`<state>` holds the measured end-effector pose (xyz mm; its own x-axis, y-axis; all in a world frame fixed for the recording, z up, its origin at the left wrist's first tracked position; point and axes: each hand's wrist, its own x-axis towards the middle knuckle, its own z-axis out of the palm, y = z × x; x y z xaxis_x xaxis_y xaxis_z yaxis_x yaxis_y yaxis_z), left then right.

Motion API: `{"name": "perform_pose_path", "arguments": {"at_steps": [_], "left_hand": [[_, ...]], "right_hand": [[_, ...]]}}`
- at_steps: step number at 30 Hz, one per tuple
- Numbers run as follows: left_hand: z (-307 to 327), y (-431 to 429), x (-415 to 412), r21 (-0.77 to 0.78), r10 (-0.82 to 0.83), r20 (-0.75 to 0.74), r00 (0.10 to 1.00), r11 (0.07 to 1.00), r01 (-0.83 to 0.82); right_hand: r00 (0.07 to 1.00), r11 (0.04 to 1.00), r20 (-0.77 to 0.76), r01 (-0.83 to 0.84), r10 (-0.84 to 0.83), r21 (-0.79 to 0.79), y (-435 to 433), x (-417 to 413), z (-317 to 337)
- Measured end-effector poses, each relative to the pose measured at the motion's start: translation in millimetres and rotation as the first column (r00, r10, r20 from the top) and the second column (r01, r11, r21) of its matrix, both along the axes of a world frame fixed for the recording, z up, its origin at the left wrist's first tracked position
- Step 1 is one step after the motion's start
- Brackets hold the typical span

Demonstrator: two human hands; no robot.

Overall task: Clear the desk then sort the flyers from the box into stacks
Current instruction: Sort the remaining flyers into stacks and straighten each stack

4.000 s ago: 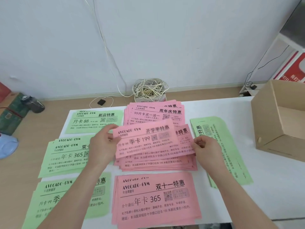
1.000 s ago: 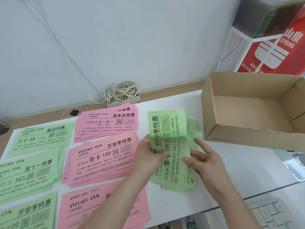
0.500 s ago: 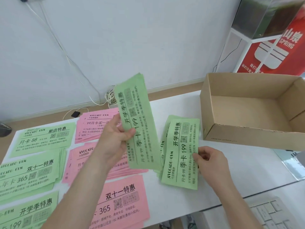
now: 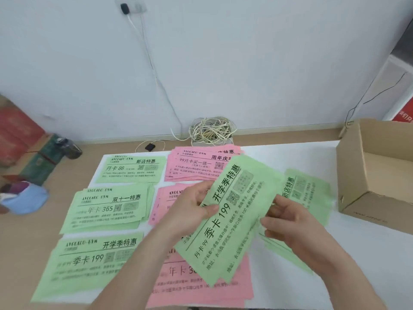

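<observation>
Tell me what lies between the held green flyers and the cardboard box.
Between the held green flyers and the cardboard box, a loose green pile lies on the white desk, in the head view.

One wide-angle camera, worn on the head, looks forward and down from the near edge of the bench [image 4: 290,153], close above the left hand [image 4: 192,211] and right hand [image 4: 290,222]. Its view reaches the far wall [image 4: 223,63], with the cardboard box [image 4: 362,198] at right.
</observation>
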<state>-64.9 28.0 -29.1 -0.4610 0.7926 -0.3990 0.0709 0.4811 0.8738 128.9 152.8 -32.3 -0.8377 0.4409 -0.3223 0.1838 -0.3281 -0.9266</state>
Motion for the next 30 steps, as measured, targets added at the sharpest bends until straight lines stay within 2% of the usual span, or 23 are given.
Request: {"name": "perform_pose_path", "arguments": {"at_steps": [2, 4, 6, 8, 11, 13, 15, 17, 19, 21, 23, 27, 30], "left_hand": [[7, -23, -16, -0.045, -0.08, -0.063, 0.995, 0.996, 0.077], [15, -47, -30, -0.089, -0.164, -0.104, 0.981, 0.984, 0.155], [22, -69, -43, -0.114, -0.194, -0.122, 0.973, 0.977, 0.18], [23, -92, -62, -0.151, -0.182, -0.135, 0.974, 0.975, 0.161], [22, -137, -99, -0.267, -0.143, -0.104, 0.984, 0.957, 0.111], [18, -169, -126, -0.277, -0.056, -0.083, 0.995, 0.96, 0.031], [14, -193, -146, -0.169, 0.175, 0.017, 0.984, 0.971, -0.17], [6, -208, -162, -0.07, 0.402, 0.19, 0.896, 0.915, -0.396], [0, -218, -169, -0.042, 0.479, 0.268, 0.836, 0.873, -0.487], [-6, -222, -172, -0.046, 0.465, 0.202, 0.862, 0.884, -0.466], [-7, -226, -178, -0.029, 0.494, 0.06, 0.868, 0.87, -0.493], [-5, -250, -204, 0.073, 0.612, -0.065, 0.788, 0.791, -0.608], [-9, -275, -206, 0.017, 0.517, -0.093, 0.851, 0.855, -0.518]], "right_hand": [[1.0, 0.991, -0.014, 0.0, -0.002, -0.135, 2, -15, 7], [0.994, 1.0, 0.108, -0.006, 0.006, -0.004, -4, -37, 13], [0.974, 0.981, 0.212, -0.116, 0.082, 0.158, -21, -63, 17], [0.965, 0.958, 0.239, -0.165, 0.108, 0.233, -43, -87, 16], [0.979, 0.958, 0.206, -0.069, 0.011, 0.279, -70, -114, 11], [0.984, 0.981, 0.168, 0.032, -0.065, 0.194, -83, -129, 5], [0.98, 0.99, 0.168, 0.095, -0.111, 0.103, -97, -143, -1], [0.976, 0.991, 0.171, 0.135, -0.135, 0.011, -113, -159, -8], [0.976, 0.988, 0.167, 0.15, -0.141, -0.04, -128, -173, -15], [0.98, 0.99, 0.159, 0.132, -0.121, -0.059, -141, -186, -20], [0.984, 0.996, 0.164, 0.081, -0.075, -0.031, -149, -195, -19], [0.976, 0.991, 0.214, 0.019, -0.048, 0.133, -156, -206, -15], [0.974, 0.979, 0.226, -0.077, 0.033, 0.189, -161, -210, -10]]}}
